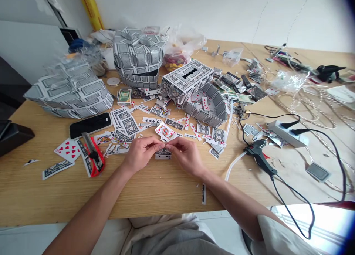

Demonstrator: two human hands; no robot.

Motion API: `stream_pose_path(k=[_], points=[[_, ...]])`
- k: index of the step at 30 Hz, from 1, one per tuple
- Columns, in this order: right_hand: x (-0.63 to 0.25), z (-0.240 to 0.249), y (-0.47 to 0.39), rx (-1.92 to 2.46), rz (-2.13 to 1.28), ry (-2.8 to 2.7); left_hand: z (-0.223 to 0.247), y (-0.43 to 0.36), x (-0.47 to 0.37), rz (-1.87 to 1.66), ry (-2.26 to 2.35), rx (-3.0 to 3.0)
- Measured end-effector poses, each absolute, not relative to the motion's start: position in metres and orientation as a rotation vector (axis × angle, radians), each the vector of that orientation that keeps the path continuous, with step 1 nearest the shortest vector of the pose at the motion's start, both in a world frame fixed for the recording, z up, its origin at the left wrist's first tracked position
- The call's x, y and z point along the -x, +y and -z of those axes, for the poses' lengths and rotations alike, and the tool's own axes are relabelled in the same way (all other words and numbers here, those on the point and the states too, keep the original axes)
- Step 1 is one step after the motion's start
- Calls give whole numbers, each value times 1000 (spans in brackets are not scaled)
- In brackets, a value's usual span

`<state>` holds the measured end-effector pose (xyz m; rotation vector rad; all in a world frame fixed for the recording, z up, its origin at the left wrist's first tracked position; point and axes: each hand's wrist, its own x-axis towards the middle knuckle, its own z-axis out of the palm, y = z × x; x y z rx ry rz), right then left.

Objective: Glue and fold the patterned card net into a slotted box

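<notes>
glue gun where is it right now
In the head view, the glue gun lies on the table, right of the right hand, just below the power strip.

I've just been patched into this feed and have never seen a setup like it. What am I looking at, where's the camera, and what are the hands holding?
There is no machine: a head-worn camera looks down at a person's own bare hands. The left hand and right hand meet over a wooden table, pinching a small piece of playing card between the fingertips. Around them lie loose cards, a red utility knife, a black phone, a glue gun, and models covered in card backs.
</notes>
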<state>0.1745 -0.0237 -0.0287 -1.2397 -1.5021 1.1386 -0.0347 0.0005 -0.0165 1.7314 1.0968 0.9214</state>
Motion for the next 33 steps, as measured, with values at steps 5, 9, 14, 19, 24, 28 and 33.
stream_pose_path(k=[5, 9, 14, 19, 24, 28, 33], points=[[-174, 28, -23, 1211, -1155, -1435, 18, -1, 32, -940, 1098, -1632], [-175, 29, -21, 1228, -1151, -1395, 22, 1, 31, -973, 1102, -1499], [-175, 27, -21, 1203, -1164, -1388, 22, 2, 35, -978, 1199, -1596], [-175, 27, -22, 1162, -1256, -1423, 19, 0, 38, -956, 1212, -1759], [-178, 31, -23, 1199, -1284, -1492, 18, 0, 37, -956, 1165, -1828], [-179, 31, -23, 1224, -1206, -1420, 20, -2, 35, -1002, 1186, -1987], [-174, 28, -25, 1217, -1165, -1304, 29, -7, 29, -1028, 1108, -2315]])
